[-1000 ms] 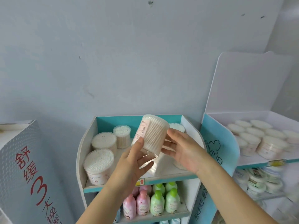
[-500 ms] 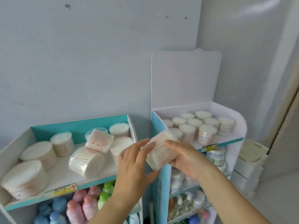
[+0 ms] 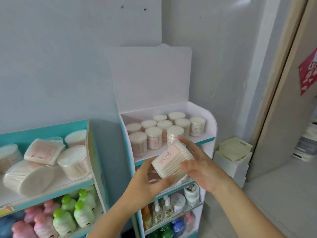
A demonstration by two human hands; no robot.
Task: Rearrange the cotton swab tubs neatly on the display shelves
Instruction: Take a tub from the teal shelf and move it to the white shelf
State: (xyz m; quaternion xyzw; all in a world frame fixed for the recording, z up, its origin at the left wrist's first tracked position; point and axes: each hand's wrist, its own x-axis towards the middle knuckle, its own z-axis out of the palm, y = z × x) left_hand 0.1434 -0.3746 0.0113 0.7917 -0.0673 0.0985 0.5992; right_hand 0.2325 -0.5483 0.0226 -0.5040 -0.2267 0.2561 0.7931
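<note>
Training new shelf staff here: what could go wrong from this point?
The clear round tub of cotton swabs sits tilted between the left hand and right hand; it may slip. Pushing it among the close-packed upright tubs on the white top shelf might topple the front ones.

I hold one clear round swab tub [image 3: 172,161] with a pink label tipped on its side between my left hand [image 3: 147,182] and right hand [image 3: 202,169], just in front of the right top shelf [image 3: 208,139]. There, matching tubs [image 3: 154,138] stand upright in close rows. On the left shelf [image 3: 51,189] a big tub [image 3: 25,177] lies on its side, a square pack [image 3: 43,152] leaning beside it.
</note>
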